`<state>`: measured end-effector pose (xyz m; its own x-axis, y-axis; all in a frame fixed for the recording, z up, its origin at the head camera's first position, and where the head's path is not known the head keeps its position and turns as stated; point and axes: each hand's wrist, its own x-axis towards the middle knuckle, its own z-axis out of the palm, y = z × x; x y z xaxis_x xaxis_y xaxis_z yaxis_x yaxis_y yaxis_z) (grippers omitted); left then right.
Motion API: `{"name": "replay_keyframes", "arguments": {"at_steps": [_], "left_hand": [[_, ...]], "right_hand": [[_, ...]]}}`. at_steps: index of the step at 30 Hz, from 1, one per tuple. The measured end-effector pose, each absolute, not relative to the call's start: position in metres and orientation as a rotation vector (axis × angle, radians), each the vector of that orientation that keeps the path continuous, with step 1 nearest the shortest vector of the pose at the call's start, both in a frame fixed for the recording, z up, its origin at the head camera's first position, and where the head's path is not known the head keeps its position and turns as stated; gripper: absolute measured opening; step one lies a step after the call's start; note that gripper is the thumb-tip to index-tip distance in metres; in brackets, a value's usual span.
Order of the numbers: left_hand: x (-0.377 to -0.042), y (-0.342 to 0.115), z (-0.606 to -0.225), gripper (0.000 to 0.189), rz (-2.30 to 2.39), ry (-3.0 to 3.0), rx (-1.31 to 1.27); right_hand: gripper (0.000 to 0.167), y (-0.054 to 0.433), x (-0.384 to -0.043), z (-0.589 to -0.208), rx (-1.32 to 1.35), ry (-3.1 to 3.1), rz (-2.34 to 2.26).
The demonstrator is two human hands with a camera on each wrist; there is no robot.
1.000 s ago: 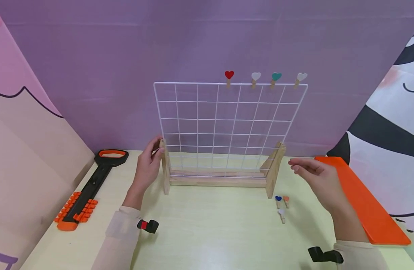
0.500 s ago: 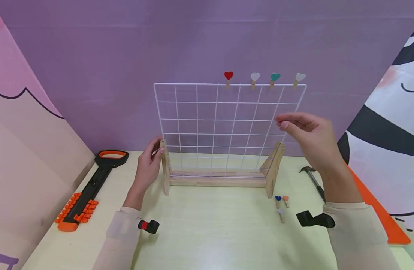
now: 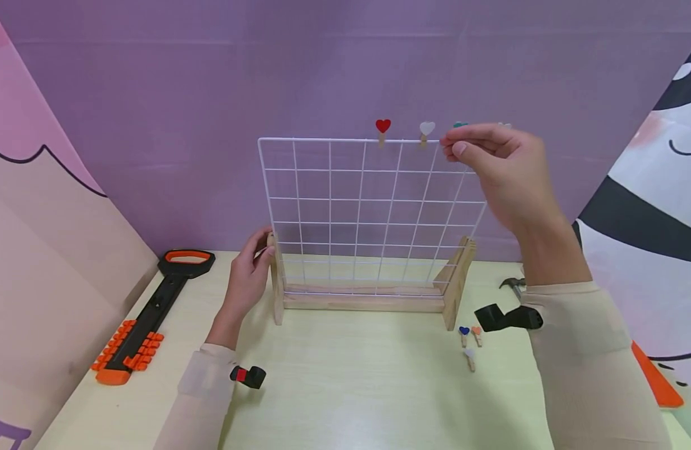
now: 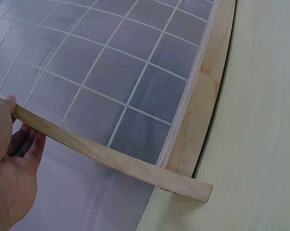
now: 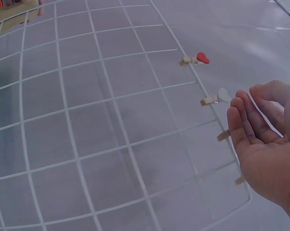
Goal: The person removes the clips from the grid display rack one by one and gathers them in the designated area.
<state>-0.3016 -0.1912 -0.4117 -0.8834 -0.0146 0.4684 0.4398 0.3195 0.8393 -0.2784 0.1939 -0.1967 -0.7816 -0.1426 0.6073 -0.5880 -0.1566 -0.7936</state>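
A white wire grid (image 3: 345, 200) stands upright in a wooden stand (image 3: 362, 302). My left hand (image 3: 248, 269) pinches the top of the stand's left side piece (image 4: 106, 156) between thumb and fingers. Along the grid's top bar sit clothespins with hearts: a red-heart clothespin (image 3: 383, 128), a white-heart clothespin (image 3: 426, 130), and two more partly hidden behind my right hand (image 3: 499, 165). That hand is raised at the top right of the grid, fingers loosely bent. In the right wrist view its fingertips are close to the white heart (image 5: 224, 95), with nothing seen between them.
Three loose clothespins with blue, orange and white hearts (image 3: 469, 354) lie right of the stand. A hammer (image 3: 513, 284) and an orange board (image 3: 655, 378) are partly behind the right arm. A black-and-orange handled tool (image 3: 159, 306) lies at left.
My right hand has risen from beside the stand's right side to the grid's top bar, now covering two clothespins and uncovering the hammer's head. The left hand stays at the stand.
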Motion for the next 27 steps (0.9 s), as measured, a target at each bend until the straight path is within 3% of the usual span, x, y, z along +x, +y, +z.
{"name": "replay_keyframes", "arguments": {"at_steps": [17,27], "left_hand": [[-0.3,-0.191,-0.412,0.047,-1.582,-2.218,-0.361],[-0.302,-0.193,-0.412,0.046,-1.589,-2.196,-0.375]], "right_hand": [[0.017,0.168,-0.294,-0.149,0.679,-1.934,1.93],[0.013,0.15,-0.302,-0.128,0.721,-1.946,1.947]]}}
